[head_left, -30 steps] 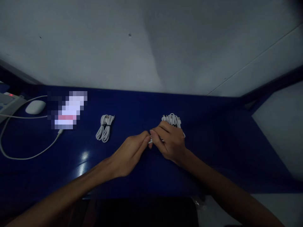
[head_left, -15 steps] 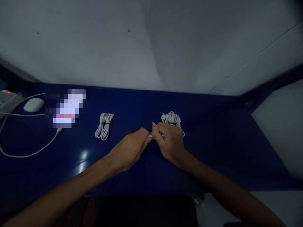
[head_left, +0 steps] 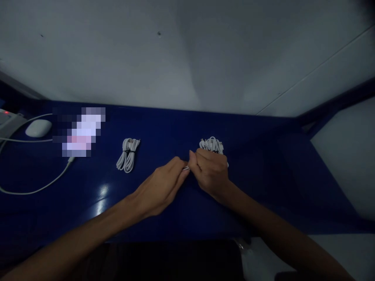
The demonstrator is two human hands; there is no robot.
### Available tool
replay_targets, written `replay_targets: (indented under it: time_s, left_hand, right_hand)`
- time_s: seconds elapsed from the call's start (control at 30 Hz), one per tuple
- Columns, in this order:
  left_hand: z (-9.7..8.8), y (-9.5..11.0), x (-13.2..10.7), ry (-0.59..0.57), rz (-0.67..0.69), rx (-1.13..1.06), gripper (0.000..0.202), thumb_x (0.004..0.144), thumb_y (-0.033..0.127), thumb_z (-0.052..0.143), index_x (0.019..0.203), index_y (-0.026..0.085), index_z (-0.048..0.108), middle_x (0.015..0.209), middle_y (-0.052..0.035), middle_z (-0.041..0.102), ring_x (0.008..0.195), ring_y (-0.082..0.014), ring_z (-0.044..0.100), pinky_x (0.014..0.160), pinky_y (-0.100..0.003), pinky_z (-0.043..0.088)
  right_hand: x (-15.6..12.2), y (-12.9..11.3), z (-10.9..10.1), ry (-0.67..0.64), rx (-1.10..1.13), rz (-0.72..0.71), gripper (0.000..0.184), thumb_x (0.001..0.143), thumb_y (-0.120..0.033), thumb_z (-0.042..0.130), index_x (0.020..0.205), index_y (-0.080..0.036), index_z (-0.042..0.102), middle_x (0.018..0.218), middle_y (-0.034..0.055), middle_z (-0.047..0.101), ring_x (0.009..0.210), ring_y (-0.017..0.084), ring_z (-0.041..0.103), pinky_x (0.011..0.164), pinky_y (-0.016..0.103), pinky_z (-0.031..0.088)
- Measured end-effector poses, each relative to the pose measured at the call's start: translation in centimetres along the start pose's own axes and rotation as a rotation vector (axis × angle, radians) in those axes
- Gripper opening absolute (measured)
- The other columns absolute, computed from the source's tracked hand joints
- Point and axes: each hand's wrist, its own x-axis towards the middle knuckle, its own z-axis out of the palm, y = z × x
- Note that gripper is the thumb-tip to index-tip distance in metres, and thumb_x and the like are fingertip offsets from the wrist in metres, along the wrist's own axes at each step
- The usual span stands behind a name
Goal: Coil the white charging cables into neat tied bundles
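Note:
My left hand [head_left: 164, 183] and my right hand [head_left: 211, 171] meet over the middle of the blue table. Both are closed on a white cable [head_left: 186, 168], of which only a short piece shows between the fingers; the rest is hidden inside the hands. Just beyond my right hand, partly covered by it, lie bundled white cables [head_left: 212, 144]. To the left of my left hand lies a coiled white USB cable [head_left: 127, 155], bound round its middle with a black tie.
At the left lies a lit phone [head_left: 84, 132], pixelated, with a white charging cord [head_left: 63, 171] plugged in. Near it are a white rounded case [head_left: 38, 128] and a white box with a red light [head_left: 8, 117]. A pale wall [head_left: 131, 58] rises behind the blue table [head_left: 164, 128].
The view has shifted slightly. My right fingers have closed further over the white cable, so less of it shows. My left hand stays in nearly the same place.

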Motion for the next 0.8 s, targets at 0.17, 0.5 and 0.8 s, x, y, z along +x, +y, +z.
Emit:
replay_targets:
  time_s: [0.17,0.5,0.8]
  left_hand:
    - [-0.1,0.2,-0.1,-0.018,-0.058,-0.089,0.038,0.120,0.043,0.034,0.101,0.020,0.058,0.089,-0.0007,0.059,0.077,-0.0164,0.055,0.074,-0.034,0.046]
    - [-0.6,0.3,0.0,-0.144,-0.231,-0.434,0.042,0.117,0.050,0.039,0.096,0.019,0.059,0.073,0.0046,0.040,0.062,-0.0130,0.037,0.058,-0.030,0.035]
    - [-0.8,0.2,0.1,-0.063,-0.057,0.034,0.036,0.120,0.043,0.032,0.099,0.021,0.051,0.087,0.0010,0.057,0.071,-0.0150,0.052,0.067,-0.035,0.043]
  right_hand:
    - [0.2,-0.2,-0.4,-0.070,0.027,0.033,0.049,0.114,-0.017,0.052,0.065,-0.018,0.058,0.057,-0.0035,0.051,0.048,0.009,0.044,0.049,0.027,0.033]
    - [0.3,0.7,-0.2,-0.033,0.108,-0.074,0.051,0.110,-0.015,0.053,0.060,-0.020,0.054,0.053,-0.0043,0.049,0.047,0.009,0.041,0.049,0.027,0.033]
    - [0.3,0.1,-0.4,-0.130,0.180,0.045,0.049,0.115,-0.016,0.049,0.066,-0.018,0.057,0.057,-0.0045,0.049,0.048,0.008,0.040,0.049,0.025,0.032]
